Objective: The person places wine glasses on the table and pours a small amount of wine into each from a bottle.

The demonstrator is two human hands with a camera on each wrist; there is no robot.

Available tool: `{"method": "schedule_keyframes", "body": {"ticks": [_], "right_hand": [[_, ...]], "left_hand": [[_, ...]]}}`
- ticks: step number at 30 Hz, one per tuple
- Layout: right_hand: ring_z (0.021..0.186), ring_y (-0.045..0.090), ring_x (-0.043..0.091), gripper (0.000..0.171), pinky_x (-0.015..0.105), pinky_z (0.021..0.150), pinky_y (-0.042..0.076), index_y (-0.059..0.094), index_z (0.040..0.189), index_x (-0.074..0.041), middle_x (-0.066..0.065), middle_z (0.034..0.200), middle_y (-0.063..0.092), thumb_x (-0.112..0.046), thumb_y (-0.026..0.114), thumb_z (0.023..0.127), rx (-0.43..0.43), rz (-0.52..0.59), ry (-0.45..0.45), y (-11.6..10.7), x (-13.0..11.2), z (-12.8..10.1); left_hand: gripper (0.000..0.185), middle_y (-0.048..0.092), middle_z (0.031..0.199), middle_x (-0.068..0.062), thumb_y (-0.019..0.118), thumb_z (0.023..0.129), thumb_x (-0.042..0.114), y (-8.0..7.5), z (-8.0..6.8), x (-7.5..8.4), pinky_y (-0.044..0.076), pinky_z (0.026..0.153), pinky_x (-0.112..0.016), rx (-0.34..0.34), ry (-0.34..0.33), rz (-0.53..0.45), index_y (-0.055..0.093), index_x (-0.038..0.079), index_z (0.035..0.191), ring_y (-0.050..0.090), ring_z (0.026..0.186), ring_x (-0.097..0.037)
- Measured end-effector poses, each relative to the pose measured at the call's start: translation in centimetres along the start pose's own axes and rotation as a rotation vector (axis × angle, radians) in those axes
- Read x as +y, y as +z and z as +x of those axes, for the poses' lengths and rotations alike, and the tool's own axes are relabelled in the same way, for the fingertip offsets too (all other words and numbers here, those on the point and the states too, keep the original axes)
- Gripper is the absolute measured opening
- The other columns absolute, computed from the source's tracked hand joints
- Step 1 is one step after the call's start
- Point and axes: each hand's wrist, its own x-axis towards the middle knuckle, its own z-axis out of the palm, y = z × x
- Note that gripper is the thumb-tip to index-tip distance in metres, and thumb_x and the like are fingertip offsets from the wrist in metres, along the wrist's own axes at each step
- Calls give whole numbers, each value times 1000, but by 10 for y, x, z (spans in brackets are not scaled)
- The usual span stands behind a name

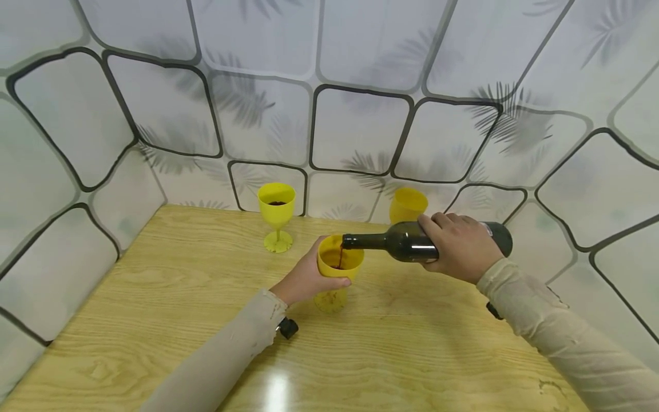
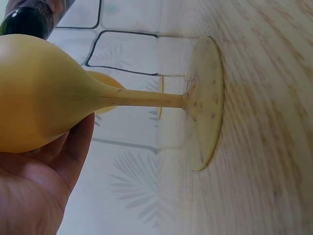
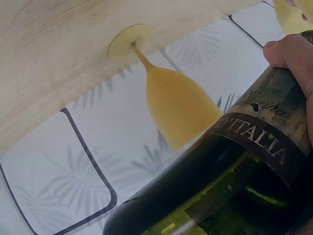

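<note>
The right hand (image 1: 458,243) is gripping the bottle (image 1: 407,241) around its labelled body, fingers curled. The bottle is pointing nearly level above the table (image 1: 154,286), its mouth overhanging the yellow goblet (image 2: 44,93). The left hand (image 1: 306,278) is clasping the goblet's bowl, fingers curved; the foot is apparently resting inward from the table's back edge. The bottle is probably weighing heavily and risking slippage when wet; its body is offering the firmest hold. The goblet is looking light and stiff; its lower bowl is suiting a grip.
</note>
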Motion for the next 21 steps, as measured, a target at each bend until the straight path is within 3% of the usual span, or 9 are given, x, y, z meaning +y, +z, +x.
{"method": "schedule_keyframes", "body": {"ticks": [21], "right_hand": [[72, 65, 34, 74, 51, 61, 57, 53, 115, -5, 14, 88, 63, -38, 92, 62, 26, -8, -16, 0, -2, 3]], "left_hand": [[83, 61, 130, -3, 88, 84, 21, 1, -2, 2, 52, 101, -41, 17, -16, 24, 36, 25, 148, 61, 116, -22]]}}
